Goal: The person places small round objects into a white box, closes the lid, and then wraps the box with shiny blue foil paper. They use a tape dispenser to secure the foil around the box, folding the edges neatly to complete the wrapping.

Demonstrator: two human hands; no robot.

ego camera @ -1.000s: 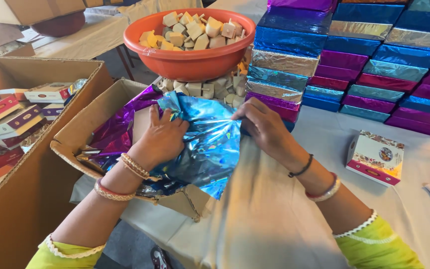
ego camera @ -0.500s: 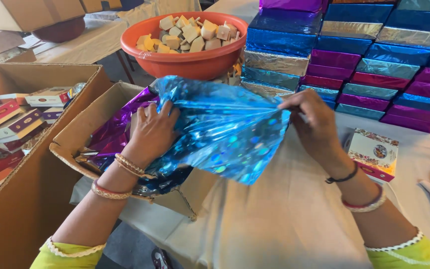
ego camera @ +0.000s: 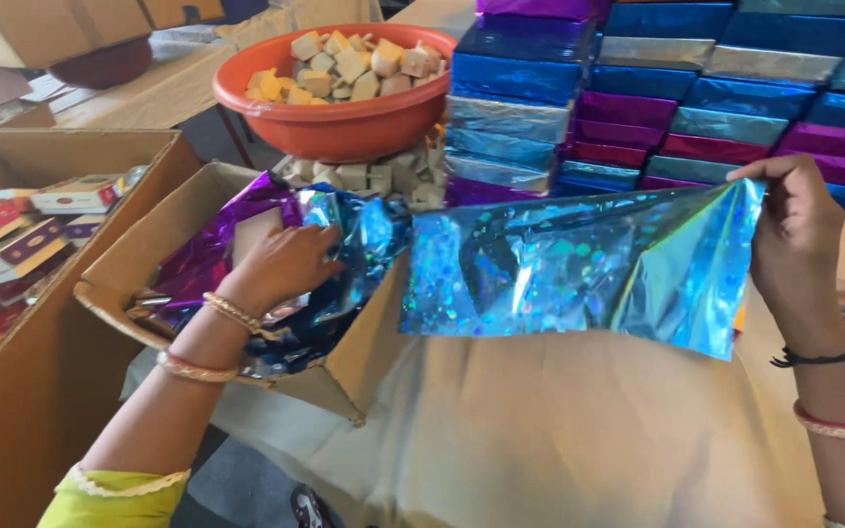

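Note:
My right hand (ego camera: 796, 235) pinches the upper right corner of a shiny blue holographic foil sheet (ego camera: 579, 269) and holds it stretched out above the cloth-covered table (ego camera: 559, 440). My left hand (ego camera: 281, 266) rests on the crumpled pile of blue and purple foil sheets (ego camera: 237, 264) inside an open cardboard box (ego camera: 149, 244), pressing down near the sheet's left end. Bangles circle both wrists.
An orange bowl (ego camera: 334, 122) heaped with pale sweet cubes stands behind the box, with more cubes beneath it. Stacks of foil-wrapped boxes (ego camera: 677, 98) in blue, purple and silver fill the back right. A large carton (ego camera: 12, 293) of printed packets stands at the left.
My right hand has pulled the blue foil sheet out of the box and far to the right, spreading it flat. My left hand stays on the foil pile.

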